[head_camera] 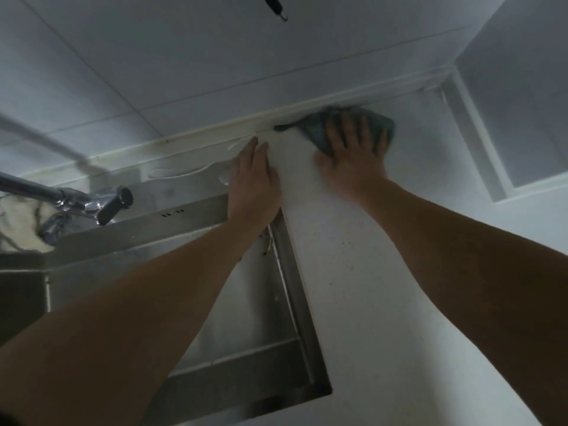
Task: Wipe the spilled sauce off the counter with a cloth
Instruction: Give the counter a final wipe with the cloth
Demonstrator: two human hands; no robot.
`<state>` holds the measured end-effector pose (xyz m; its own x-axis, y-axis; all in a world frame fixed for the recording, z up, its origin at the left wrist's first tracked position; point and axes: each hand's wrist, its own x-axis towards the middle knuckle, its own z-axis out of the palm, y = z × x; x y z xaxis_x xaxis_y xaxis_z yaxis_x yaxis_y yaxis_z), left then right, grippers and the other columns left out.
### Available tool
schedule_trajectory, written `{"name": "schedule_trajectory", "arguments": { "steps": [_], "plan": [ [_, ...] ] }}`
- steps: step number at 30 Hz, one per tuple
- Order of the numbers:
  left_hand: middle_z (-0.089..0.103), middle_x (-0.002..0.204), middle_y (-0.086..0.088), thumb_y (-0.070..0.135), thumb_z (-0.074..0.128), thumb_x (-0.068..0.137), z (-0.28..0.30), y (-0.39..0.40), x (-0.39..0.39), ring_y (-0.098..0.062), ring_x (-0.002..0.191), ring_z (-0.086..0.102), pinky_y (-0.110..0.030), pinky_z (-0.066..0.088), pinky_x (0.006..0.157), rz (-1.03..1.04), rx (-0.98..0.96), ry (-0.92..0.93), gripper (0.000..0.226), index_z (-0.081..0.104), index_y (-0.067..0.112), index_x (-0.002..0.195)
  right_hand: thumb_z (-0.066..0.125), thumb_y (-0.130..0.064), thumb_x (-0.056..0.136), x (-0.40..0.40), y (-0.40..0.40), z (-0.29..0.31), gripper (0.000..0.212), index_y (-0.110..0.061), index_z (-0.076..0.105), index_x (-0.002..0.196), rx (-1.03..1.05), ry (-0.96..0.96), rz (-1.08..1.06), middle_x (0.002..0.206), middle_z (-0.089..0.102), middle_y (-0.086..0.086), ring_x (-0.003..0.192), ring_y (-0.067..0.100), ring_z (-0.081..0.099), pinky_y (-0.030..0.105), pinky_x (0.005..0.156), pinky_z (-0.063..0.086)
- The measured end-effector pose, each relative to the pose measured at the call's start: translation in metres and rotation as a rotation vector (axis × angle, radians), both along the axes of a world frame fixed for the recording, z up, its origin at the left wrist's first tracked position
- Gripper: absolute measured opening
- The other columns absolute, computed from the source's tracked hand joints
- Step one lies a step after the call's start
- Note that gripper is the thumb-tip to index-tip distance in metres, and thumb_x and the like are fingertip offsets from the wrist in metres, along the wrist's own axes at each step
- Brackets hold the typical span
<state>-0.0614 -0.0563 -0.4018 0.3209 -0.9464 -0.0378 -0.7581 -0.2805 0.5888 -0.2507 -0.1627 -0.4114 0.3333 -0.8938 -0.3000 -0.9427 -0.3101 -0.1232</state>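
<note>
A: We start with the biggest thing, the white speckled stone counter, which runs from the near edge up to the white tiled wall. Sunk into it on our left is the rectangular stainless steel sink, with the chrome tap with a black lever over its far side.

B: And our hands?

A: Our right hand lies flat on the dark teal-grey cloth, fingers spread wide and straight, pressing it down at the back of the counter, touching the raised white strip where counter meets wall. Our left hand rests flat with fingers straight and close together on the counter's edge, just beside the sink rim, holding nothing; we judge it is only bracing us.

B: How far along are we?

A: We would say late in the wipe. We see no pool or smear of sauce on the open counter. What shows is a scatter of tiny dark specks nearer to us, and we cannot tell whether they are sauce or the stone's own fleck. Whatever sits under the cloth is hidden.

B: So what is left?

A: Probably the back corner under the cloth, then a pass over those specks.
</note>
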Motion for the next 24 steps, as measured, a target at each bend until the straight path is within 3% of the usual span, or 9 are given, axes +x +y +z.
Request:
{"name": "schedule_trajectory", "arguments": {
  "steps": [2, 3, 7, 9, 16, 24],
  "plan": [
    [0.024, 0.167, -0.01, 0.037, 0.036, 0.105, -0.006, -0.007, -0.01, -0.025, 0.153, 0.02, -0.04, 0.013, 0.127, 0.03, 0.054, 0.025, 0.061, 0.03, 0.008, 0.158, 0.016, -0.07, 0.104, 0.005, -0.003, 0.004, 0.078, -0.033, -0.002, 0.171, 0.043, -0.007, -0.206, 0.178, -0.014, 0.002, 0.163, 0.037, -0.016, 0.069, 0.124, -0.014],
    [0.023, 0.167, -0.01, 0.046, 0.032, 0.103, -0.008, -0.011, -0.017, -0.025, 0.154, 0.019, -0.041, 0.011, 0.127, 0.079, 0.071, 0.05, 0.068, 0.028, 0.007, 0.159, 0.016, -0.07, 0.104, 0.015, 0.001, 0.007, 0.077, -0.034, -0.001, 0.17, 0.064, -0.015, -0.203, 0.178, -0.015, 0.002, 0.162, 0.038, -0.017, 0.071, 0.123, -0.014],
    [0.028, 0.166, -0.01, 0.06, 0.024, 0.096, -0.013, -0.018, -0.033, -0.026, 0.152, 0.024, -0.04, 0.011, 0.127, 0.248, 0.001, 0.076, 0.082, 0.029, 0.008, 0.159, 0.001, -0.073, 0.095, 0.036, 0.032, 0.005, 0.082, -0.039, -0.007, 0.169, 0.045, -0.018, 0.357, 0.178, -0.016, -0.003, 0.163, 0.034, -0.016, 0.07, 0.124, -0.01],
    [0.026, 0.167, -0.007, 0.061, 0.024, 0.097, -0.016, -0.019, -0.035, -0.024, 0.154, 0.021, -0.041, 0.008, 0.128, 0.253, 0.015, 0.019, 0.081, 0.026, 0.01, 0.16, -0.005, -0.073, 0.093, 0.017, 0.021, 0.005, 0.081, -0.042, -0.006, 0.168, 0.043, -0.021, 0.456, 0.178, -0.013, -0.007, 0.164, 0.031, -0.014, 0.068, 0.125, -0.011],
    [0.013, 0.171, -0.002, 0.059, 0.022, 0.103, -0.026, -0.021, -0.042, -0.02, 0.157, 0.007, -0.045, -0.001, 0.127, 0.182, 0.136, -0.181, 0.074, 0.017, 0.016, 0.163, 0.012, -0.076, 0.101, -0.072, -0.04, -0.004, 0.077, -0.043, -0.01, 0.167, 0.037, 0.016, -0.022, 0.177, -0.02, -0.001, 0.162, 0.039, -0.018, 0.07, 0.123, -0.016],
    [0.016, 0.17, -0.002, 0.057, 0.025, 0.103, -0.026, -0.022, -0.04, -0.018, 0.157, 0.008, -0.044, -0.001, 0.127, 0.203, 0.116, -0.174, 0.072, 0.023, 0.015, 0.162, 0.017, -0.07, 0.102, -0.099, -0.054, -0.004, 0.085, -0.027, -0.014, 0.169, 0.011, -0.019, -0.42, 0.177, -0.016, 0.01, 0.163, 0.037, -0.013, 0.062, 0.128, -0.009]
  ]
}}
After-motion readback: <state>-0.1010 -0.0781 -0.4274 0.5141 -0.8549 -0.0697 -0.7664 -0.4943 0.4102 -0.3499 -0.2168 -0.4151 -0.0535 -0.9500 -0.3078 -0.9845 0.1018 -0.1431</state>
